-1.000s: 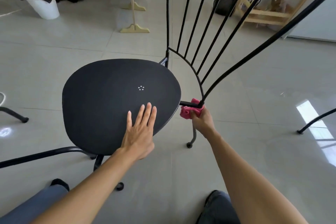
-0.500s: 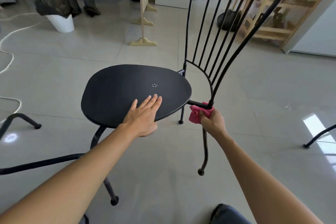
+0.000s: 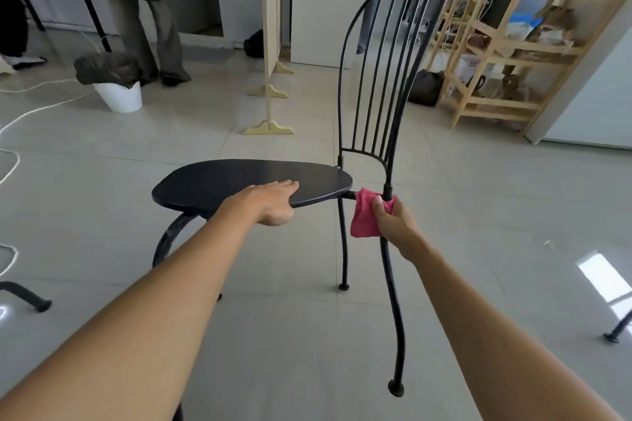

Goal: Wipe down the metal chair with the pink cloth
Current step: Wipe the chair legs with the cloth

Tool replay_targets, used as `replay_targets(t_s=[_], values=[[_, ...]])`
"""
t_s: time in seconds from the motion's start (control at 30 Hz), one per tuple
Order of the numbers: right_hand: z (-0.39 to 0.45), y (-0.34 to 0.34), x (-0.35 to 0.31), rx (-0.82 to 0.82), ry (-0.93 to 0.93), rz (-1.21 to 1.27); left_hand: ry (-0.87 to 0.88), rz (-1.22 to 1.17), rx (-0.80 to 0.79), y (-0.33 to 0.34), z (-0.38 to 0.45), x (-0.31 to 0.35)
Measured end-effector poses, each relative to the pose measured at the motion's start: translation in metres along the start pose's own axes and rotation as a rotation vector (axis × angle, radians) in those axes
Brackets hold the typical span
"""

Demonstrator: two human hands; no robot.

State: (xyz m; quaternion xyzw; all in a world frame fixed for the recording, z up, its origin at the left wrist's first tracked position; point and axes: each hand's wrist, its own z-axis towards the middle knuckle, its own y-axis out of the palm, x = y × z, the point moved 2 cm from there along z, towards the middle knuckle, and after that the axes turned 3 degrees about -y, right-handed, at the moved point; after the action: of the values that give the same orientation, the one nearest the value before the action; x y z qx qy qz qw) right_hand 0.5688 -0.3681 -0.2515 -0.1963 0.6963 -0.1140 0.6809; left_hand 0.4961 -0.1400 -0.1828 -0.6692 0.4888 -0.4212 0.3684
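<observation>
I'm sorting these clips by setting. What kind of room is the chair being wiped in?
Probably a workshop or studio rather than a home: open wooden shelving loaded with supplies, loose cable trailing over the tiled floor, and a white bin.

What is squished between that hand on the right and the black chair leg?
The pink cloth. In the head view the right hand grips it against the metal chair just below the seat joint.

Pink cloth [image 3: 365, 215] now hanging lower beside rear leg [image 3: 390, 284]
</observation>
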Motion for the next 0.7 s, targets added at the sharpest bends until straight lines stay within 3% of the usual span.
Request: replay_targets(t_s=[0.2,0.7], values=[[0.003,0.008,0.003,0.095,-0.058,-0.158,-0.031,0.025,0.014,-0.003,0.007,0.002],[-0.025,0.019,0.083,0.037,-0.011,-0.2,-0.059,0.0,-0.046,-0.015,0.022,0.008]])
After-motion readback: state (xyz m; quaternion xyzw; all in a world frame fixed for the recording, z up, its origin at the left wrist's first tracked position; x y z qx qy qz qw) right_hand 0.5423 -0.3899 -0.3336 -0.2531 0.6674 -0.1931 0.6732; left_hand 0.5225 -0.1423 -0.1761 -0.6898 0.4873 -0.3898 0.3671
